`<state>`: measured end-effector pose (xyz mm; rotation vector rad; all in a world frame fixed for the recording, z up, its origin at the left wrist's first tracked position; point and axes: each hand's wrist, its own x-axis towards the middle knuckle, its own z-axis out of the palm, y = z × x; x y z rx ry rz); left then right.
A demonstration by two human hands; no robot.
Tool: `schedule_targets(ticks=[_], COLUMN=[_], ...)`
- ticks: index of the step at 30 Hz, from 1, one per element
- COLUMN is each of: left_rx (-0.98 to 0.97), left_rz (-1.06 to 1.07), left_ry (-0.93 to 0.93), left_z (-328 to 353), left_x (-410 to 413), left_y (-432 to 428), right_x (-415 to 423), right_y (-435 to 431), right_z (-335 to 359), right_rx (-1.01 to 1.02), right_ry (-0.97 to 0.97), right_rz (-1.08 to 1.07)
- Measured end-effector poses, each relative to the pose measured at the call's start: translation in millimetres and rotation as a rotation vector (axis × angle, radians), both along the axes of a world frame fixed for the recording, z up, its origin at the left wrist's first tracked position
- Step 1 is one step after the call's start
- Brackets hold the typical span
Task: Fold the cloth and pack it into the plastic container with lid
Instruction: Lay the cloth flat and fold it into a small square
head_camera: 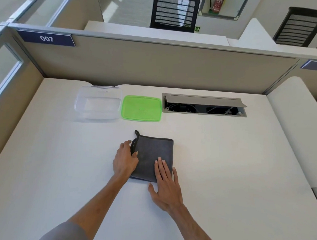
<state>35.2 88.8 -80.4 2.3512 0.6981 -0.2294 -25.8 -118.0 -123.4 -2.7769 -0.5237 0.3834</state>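
Ahead of both hands, the clear plastic container (98, 103) sits open beside its flat green lid (141, 108). Under them lies the soft, limp grey folded cloth (152, 154) — left hand (125, 161) resting at its loop edge, right hand (166, 184) flat on top, neither gripping — probably best pinched at its edges.

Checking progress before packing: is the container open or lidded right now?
Open. The clear container sits empty on the desk, and its green lid lies flat beside it, to its right.
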Motion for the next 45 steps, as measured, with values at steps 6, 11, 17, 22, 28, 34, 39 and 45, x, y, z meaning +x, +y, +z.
schedule_targets(ticks=[6, 11, 17, 22, 28, 34, 39, 45], left_rx=[0.317, 0.303, 0.244, 0.273, 0.031, -0.246, -0.447, -0.76], left_rz=[-0.332, -0.702, -0.906, -0.896, -0.674, -0.457, -0.246, 0.038], left_ry=[-0.05, -0.104, 0.067, 0.076, 0.225, 0.274, 0.294, 0.247], left_z=[7, 12, 12, 17, 14, 8, 7, 5], left_x=[17, 42, 64, 68, 60, 39, 21, -4], left_y=[-8, -12, -10, -3, 19, 34, 43, 53], right_x=[8, 15, 29, 32, 32, 35, 43, 57], right_y=[2, 7, 11, 5, -5, -5, 0, 1], right_z=[14, 37, 39, 28, 34, 38, 39, 40], right_rx=[0.183, 0.296, 0.239, 0.514, 0.953, 1.283, 1.053, 0.77], right_ry=[0.142, 0.05, 0.422, 0.565, 0.693, 0.688, 0.614, 0.62], right_rz=[-0.136, -0.709, -0.867, -0.934, -1.203, -1.376, -1.141, -0.781])
